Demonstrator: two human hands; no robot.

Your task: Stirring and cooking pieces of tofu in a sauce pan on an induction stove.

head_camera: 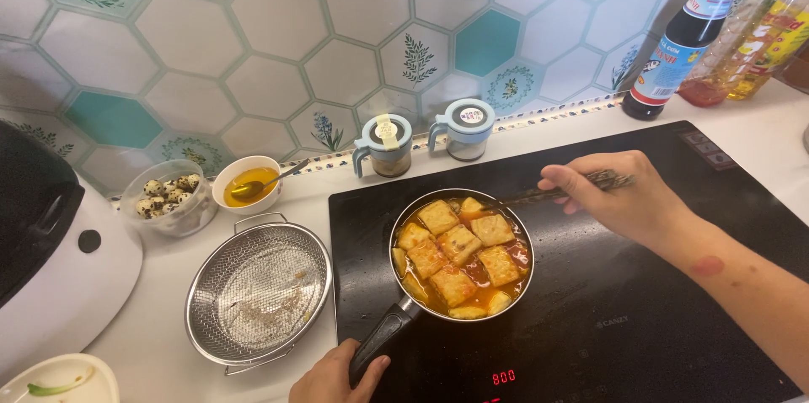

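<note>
Right fingers: the right hand (622, 194) is curled tight round a pair of dark patterned chopsticks (563, 189); the fingertips fold under and cannot be seen.
Chopstick tips: they reach over the far rim of the pan, but where they end among the food is hard to make out.
Left fingers: the left hand (334, 379) is wrapped round the end of the black pan handle (386, 332); the thumb lies along the handle, and the rest of the hand is cut off by the bottom edge.
Pan: a small round metal frying pan (461, 253) sits on the black glass induction hob (640, 319), holding golden fried tofu squares (456, 245) in orange-red sauce; the sauce covers the pan's base.
Hob: red digits glow near its front edge; its front right corner runs out of view.
Left of the hob: a round steel mesh strainer basket (258, 292) rests on the white surface (160, 344), with faint residue inside.
Further back: a small white bowl of yellow sauce with a spoon (247, 184), and just beside it a clear tub of speckled quail eggs (167, 196).
By the wall: two lidded pale-blue seasoning jars (425, 141); their contents are unclear.
Far right corner: a dark sauce bottle with a blue cap (684, 41) and a yellow oil bottle (768, 32), both cut off at the top.
Left edge: a white and black appliance (50, 260), only partly in view.
</note>
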